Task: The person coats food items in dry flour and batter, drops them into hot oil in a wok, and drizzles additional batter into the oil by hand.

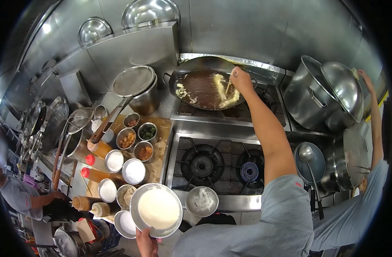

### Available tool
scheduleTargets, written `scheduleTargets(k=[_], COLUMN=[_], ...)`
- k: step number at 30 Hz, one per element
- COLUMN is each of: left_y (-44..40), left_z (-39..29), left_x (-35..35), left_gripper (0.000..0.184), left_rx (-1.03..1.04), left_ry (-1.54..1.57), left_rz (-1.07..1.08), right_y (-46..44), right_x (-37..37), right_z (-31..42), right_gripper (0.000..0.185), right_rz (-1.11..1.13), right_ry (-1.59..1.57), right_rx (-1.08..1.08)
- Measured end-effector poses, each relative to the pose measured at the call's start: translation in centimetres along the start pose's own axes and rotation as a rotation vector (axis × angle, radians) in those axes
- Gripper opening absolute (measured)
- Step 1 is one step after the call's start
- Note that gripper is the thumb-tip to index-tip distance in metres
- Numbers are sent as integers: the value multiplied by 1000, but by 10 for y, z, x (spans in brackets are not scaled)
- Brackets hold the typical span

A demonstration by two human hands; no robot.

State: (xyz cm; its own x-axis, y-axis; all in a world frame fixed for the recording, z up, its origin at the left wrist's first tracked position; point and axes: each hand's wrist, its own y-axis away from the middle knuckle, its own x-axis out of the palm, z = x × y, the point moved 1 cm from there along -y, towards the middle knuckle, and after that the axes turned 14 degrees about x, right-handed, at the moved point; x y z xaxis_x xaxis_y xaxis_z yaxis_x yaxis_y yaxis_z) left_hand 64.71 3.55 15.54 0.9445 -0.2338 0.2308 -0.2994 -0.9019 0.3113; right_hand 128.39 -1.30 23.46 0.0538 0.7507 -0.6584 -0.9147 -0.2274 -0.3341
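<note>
My left hand [147, 243] grips the near rim of a metal bowl [177, 229] filled with smooth pale batter [158, 209]. Stretched far forward, my right hand [242, 80] is closed around a thin pale stick [227, 89] like a chopstick; whether it is one or two I cannot tell. The stick's lower end is in a wide black wok [209, 64] on the back burner. Brown oil [202, 88] fills the wok. Pale yellow batter pieces [219, 83] float on its right side, and a smaller patch [182, 91] floats at its left.
A small floury bowl [202, 201] sits at the stove's front edge. The front right burner [249, 171] shows a blue flame. Seasoning bowls [128, 139] and squeeze bottles [97, 174] crowd the left. At right, another person's hand [367, 80] touches a large lid [343, 85]. Another person [22, 197] stands far left.
</note>
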Motion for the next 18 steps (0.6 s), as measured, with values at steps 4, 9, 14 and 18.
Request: scheduleTargets(k=[4, 9, 14, 18], left_y=[0, -4, -7, -7], left_z=[0, 1, 1, -4], left_x=[2, 2, 2, 7], left_gripper=[45, 44, 42, 43], left_rx=[14, 2, -3, 0], left_ry=[10, 26, 28, 39], left_rz=[-13, 16, 19, 36], right_y=[-3, -7, -8, -16], right_x=[7, 12, 14, 8], right_z=[1, 4, 7, 7], right_gripper=[16, 17, 17, 17], right_rz=[-30, -11, -30, -74], right_ry=[12, -6, 5, 19], right_rx=[-23, -43, -100, -154])
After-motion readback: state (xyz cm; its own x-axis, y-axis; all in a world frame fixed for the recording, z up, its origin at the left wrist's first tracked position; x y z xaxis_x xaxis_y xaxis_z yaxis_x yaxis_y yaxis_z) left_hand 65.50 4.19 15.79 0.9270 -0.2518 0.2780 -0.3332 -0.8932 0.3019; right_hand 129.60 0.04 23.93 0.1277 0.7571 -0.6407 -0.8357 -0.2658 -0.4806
